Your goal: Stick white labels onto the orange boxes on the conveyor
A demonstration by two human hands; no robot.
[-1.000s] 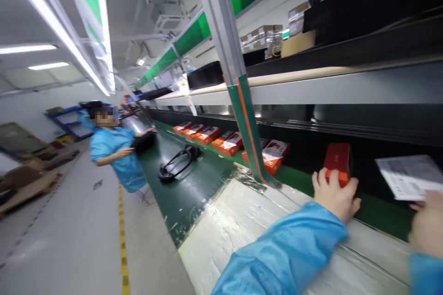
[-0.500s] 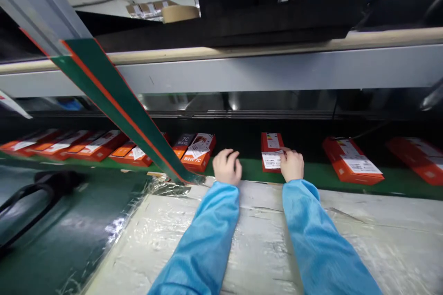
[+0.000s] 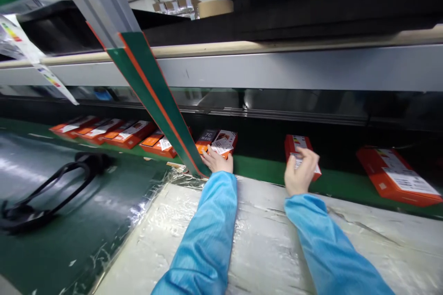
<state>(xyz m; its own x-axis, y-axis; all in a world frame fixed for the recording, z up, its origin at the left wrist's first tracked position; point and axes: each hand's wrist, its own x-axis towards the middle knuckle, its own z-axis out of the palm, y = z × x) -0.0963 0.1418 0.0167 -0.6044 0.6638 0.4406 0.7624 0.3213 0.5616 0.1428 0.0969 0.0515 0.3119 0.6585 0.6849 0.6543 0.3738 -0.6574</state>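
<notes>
My left hand (image 3: 218,160) is at the front edge of an orange and dark phone box (image 3: 225,140) marked "7C WAVE". Its fingers are spread and touch the box's front; I see no grip round it. Farther right, my right hand (image 3: 301,171) is slightly curled, thumb and fingers apart, nothing visible between them. Behind it lies another orange box (image 3: 293,142) with white labels, partly hidden by the hand. Both boxes lie flat on the dark green conveyor belt (image 3: 258,166).
Several similar boxes (image 3: 129,133) lie leftward along the belt, and one orange box (image 3: 398,175) lies at right. A slanted post (image 3: 162,106) stands just left of my left hand. A shelf beam (image 3: 259,71) crosses above. A black strapped object (image 3: 65,184) rests on the left.
My left hand has moved left onto the 7C WAVE box. My right hand has come off the labelled box's side and now hovers in front of it. The view has turned left.
</notes>
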